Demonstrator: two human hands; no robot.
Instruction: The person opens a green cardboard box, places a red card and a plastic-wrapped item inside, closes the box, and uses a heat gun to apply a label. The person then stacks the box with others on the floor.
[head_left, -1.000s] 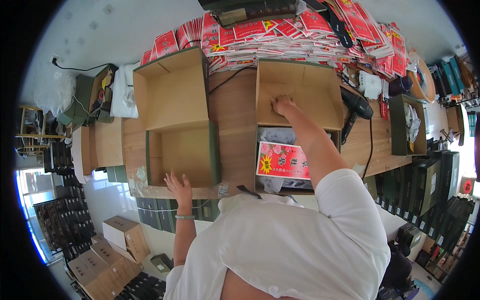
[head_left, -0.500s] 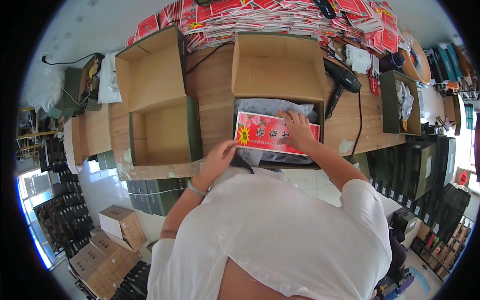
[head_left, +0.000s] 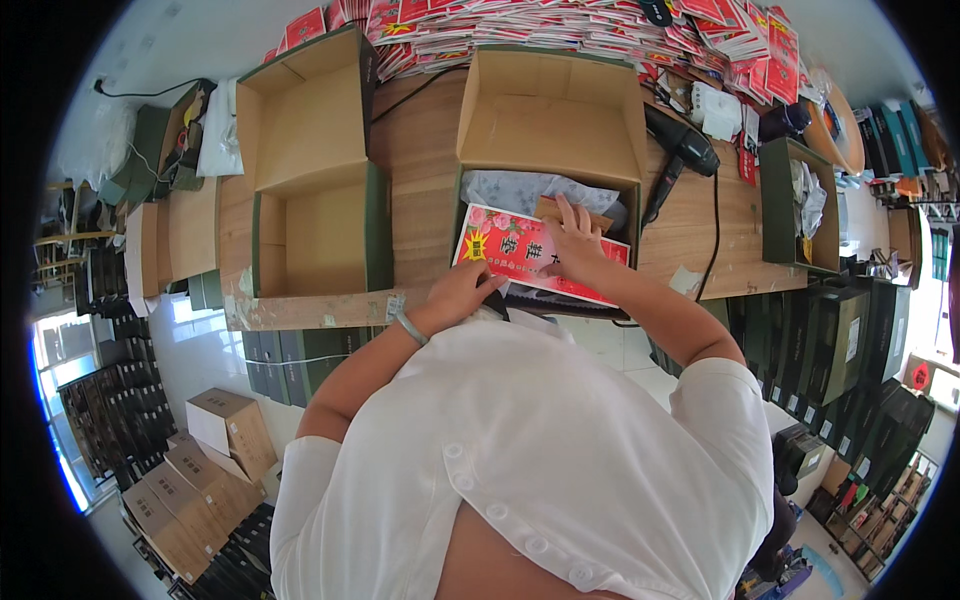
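1. Green shoebox (head_left: 552, 140), brown inside, sits on the worktop (head_left: 425, 180), lid (head_left: 552, 95) open at the back.
2. Flat red packet (head_left: 512, 248) with pink flowers and a yellow star lies slanted over the box's bottom part.
3. Crinkly gray paper (head_left: 515, 188) shows behind it.

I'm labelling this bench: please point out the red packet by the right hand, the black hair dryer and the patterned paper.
Red packet (head_left: 513, 243), head view: printed face.
Black hair dryer (head_left: 688, 146), head view: barrel.
Patterned paper (head_left: 512, 190), head view: upper left part.
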